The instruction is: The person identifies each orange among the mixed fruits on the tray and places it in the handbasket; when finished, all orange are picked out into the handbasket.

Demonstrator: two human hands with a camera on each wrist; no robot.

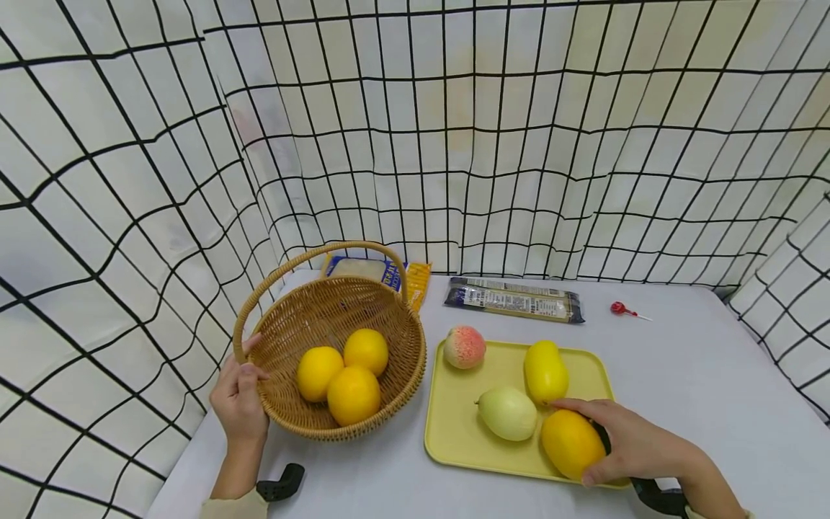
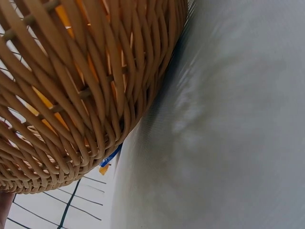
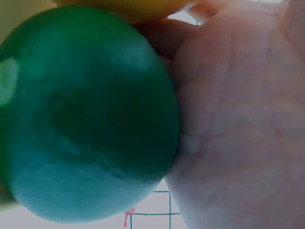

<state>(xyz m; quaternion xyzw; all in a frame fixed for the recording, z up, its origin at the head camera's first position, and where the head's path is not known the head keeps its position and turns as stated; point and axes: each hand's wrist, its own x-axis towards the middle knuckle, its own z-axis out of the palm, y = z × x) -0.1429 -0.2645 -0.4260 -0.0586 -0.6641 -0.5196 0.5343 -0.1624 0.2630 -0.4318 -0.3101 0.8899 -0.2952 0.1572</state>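
Observation:
My left hand [image 1: 241, 400] grips the rim of a wicker basket [image 1: 324, 303] by the handle's base, thumb inside. The basket tilts toward me, with three oranges [image 1: 353, 395] in it; its woven side [image 2: 90, 95] fills much of the left wrist view. My right hand [image 1: 625, 440] holds an orange-yellow oval fruit [image 1: 570, 443] at the yellow tray's [image 1: 454, 440] near right corner, fingers at its far side and thumb at its near side. A dark green round fruit [image 3: 95, 114] lies by my palm, mostly hidden in the head view.
On the tray are a pale green pear-shaped fruit [image 1: 509, 413], a yellow fruit [image 1: 546, 371] and a peach [image 1: 465, 347]. Behind lie a long dark packet [image 1: 515, 299], a red lollipop [image 1: 621, 308] and a blue-and-yellow bag [image 1: 418, 281]. White, black-gridded cloth walls [image 1: 473, 151] enclose the table.

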